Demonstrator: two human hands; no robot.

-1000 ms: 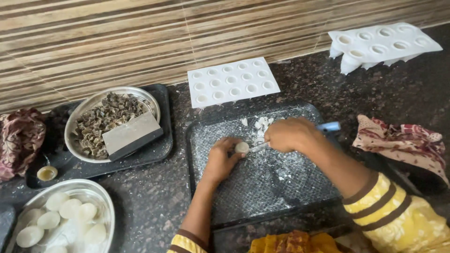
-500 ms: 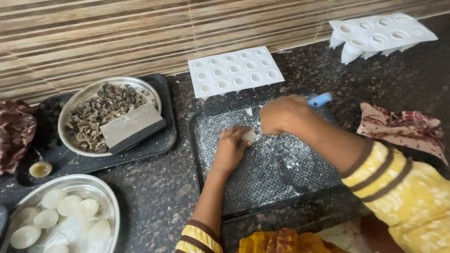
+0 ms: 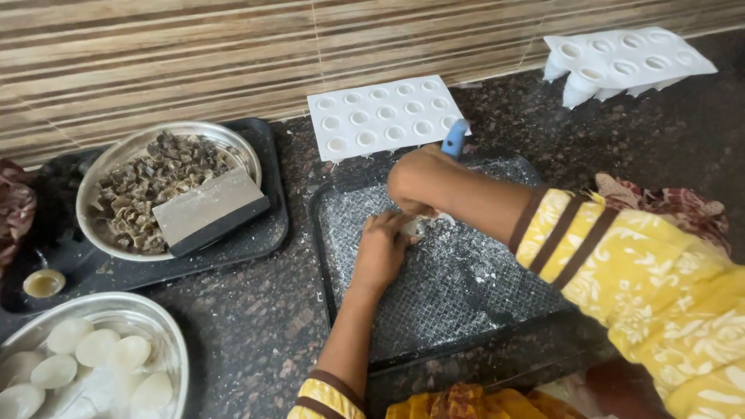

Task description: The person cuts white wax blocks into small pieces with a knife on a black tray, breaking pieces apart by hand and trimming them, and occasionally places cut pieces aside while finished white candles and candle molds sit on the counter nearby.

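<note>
gripping a blue-handled knife (image 3: 454,140), right hand (image 3: 419,182) meets left hand (image 3: 382,247) pinching a white piece (image 3: 414,226).

White mould (image 3: 386,116) blocks beyond tray (image 3: 481,310); counter (image 3: 248,310) open.

right hand (image 3: 419,182) swung left over the left hand (image 3: 382,248) — blue knife handle (image 3: 453,140) now upright

Dark speckled stone tabletop (image 3: 240,310), dusted with white crumbs. Along its far edge, wall (image 3: 194,54) tiled in horizontal brown and cream stripes, with thin grout lines between large tiles. Soft, even light; no hard shadows.
</note>
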